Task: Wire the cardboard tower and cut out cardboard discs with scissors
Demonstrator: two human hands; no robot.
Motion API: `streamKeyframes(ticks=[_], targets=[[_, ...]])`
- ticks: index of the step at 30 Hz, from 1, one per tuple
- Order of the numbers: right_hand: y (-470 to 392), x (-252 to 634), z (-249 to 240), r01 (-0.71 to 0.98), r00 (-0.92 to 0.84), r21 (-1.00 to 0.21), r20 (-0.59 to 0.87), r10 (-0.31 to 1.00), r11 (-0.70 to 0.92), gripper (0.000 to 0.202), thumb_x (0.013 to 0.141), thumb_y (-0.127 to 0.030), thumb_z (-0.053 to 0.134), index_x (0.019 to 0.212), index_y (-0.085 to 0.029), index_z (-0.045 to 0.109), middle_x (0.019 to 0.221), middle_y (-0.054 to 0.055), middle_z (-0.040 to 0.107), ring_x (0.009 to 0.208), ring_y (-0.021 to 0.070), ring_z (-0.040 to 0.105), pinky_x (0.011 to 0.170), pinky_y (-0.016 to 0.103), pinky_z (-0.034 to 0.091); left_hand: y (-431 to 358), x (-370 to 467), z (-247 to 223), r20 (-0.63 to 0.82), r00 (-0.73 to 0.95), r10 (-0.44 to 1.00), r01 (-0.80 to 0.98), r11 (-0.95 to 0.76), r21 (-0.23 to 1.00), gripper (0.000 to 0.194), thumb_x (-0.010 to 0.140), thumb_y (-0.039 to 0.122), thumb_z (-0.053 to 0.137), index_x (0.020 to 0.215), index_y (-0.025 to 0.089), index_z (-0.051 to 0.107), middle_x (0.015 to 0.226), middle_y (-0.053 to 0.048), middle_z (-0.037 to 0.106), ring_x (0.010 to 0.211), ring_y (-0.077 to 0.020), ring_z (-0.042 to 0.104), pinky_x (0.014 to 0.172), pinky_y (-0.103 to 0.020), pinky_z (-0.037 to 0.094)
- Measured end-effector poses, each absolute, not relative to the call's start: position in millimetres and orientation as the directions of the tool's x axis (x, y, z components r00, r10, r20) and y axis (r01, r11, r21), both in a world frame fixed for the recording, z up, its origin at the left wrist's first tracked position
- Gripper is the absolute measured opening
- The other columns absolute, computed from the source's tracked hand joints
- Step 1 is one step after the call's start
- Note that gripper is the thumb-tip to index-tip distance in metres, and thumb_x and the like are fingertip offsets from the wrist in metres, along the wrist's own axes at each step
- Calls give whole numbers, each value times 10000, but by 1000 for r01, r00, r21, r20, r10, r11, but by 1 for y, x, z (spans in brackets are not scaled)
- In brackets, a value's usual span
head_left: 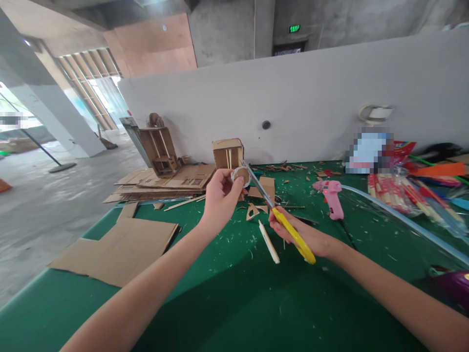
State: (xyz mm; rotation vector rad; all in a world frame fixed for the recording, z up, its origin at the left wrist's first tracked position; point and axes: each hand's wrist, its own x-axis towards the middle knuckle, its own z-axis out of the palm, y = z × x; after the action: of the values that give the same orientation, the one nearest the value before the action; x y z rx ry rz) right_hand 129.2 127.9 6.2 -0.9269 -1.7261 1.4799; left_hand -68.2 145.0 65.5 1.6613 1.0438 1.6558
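Between the thumb and fingers of my left hand (222,198) is a small round cardboard disc (241,174) with a ragged, pale edge. My right hand (298,232) grips yellow-handled scissors (293,232), their metal blades pointing up and left to the disc's right edge. Whether the blades touch the disc I cannot make out. Behind my left hand stands a small cardboard box (222,152) with thin sticks in it. Below the hands, cardboard scraps (252,211) and a white pen-like stick (269,242) lie on the green table (227,303).
A pink glue gun (332,198) stands to the right, near a pale blue tube (395,215) and packets of sticks (392,193). Stacked cardboard sheets (168,178) and a cardboard structure (159,149) are at back left. A cut cardboard sheet (124,249) lies in front of them. A white partition (311,102) borders the table's back.
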Motion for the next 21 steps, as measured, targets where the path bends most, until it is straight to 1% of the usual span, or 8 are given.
streamKeyframes(ticks=[3, 5, 8, 10, 12, 14, 18, 21], targets=[[130, 129, 1, 62, -529, -995, 32, 848, 76, 474, 746, -561, 637, 1049, -220, 510, 830, 8, 443, 768, 160, 517, 775, 339, 531, 147, -68, 63, 593, -82, 801, 151, -578, 802, 108, 818, 233, 588, 867, 164, 520, 693, 18, 586, 599, -86, 612, 549, -199, 504], [130, 130, -3, 55, -515, -994, 50, 856, 91, 481, 760, -594, 601, 1057, -228, 504, 844, 8, 435, 769, 159, 505, 802, 350, 522, 148, -68, 62, 591, -77, 803, 112, -583, 805, 110, 815, 230, 591, 867, 162, 522, 699, 19, 587, 590, -79, 608, 544, -193, 505], [131, 131, -6, 89, -528, -986, 72, 846, 139, 491, 766, -592, 599, 1095, -248, 480, 857, 4, 431, 771, 160, 495, 825, 367, 509, 150, -68, 62, 527, -45, 849, -13, -528, 849, 105, 822, 245, 586, 844, 157, 532, 696, 17, 593, 551, -64, 585, 535, -189, 506], [131, 132, -4, 109, -551, -983, 66, 832, 150, 505, 760, -575, 615, 1118, -250, 469, 859, 5, 431, 786, 166, 503, 826, 372, 507, 151, -69, 63, 486, -36, 873, -59, -488, 871, 102, 825, 246, 583, 831, 153, 541, 682, 18, 588, 525, -54, 565, 520, -181, 499], [130, 133, 0, 122, -563, -982, 53, 825, 146, 502, 757, -569, 618, 1103, -236, 471, 848, 7, 425, 792, 166, 506, 816, 362, 506, 151, -69, 64, 486, -45, 873, -46, -488, 872, 92, 822, 233, 585, 826, 149, 548, 671, 21, 581, 511, -48, 552, 506, -172, 489], [128, 132, 5, 146, -567, -977, 46, 822, 156, 477, 766, -570, 605, 1059, -216, 479, 843, 12, 425, 779, 159, 498, 792, 342, 504, 150, -68, 64, 516, -54, 855, -13, -517, 856, 81, 823, 223, 583, 830, 151, 547, 663, 24, 575, 504, -47, 545, 496, -169, 480], [124, 132, 11, 211, -581, -955, 47, 812, 207, 462, 784, -595, 566, 999, -193, 492, 853, 29, 447, 720, 142, 470, 681, 309, 500, 149, -69, 64, 557, -48, 829, 49, -555, 830, 78, 835, 229, 569, 846, 159, 536, 650, 27, 567, 512, -56, 547, 502, -176, 481], [125, 132, 6, 228, -534, -923, 147, 832, 309, 479, 796, -620, 528, 1016, -195, 508, 840, 33, 464, 727, 157, 484, 693, 329, 503, 149, -71, 64, 559, -20, 829, 70, -556, 828, 82, 836, 233, 566, 850, 157, 539, 651, 23, 569, 510, -60, 542, 502, -181, 482]])
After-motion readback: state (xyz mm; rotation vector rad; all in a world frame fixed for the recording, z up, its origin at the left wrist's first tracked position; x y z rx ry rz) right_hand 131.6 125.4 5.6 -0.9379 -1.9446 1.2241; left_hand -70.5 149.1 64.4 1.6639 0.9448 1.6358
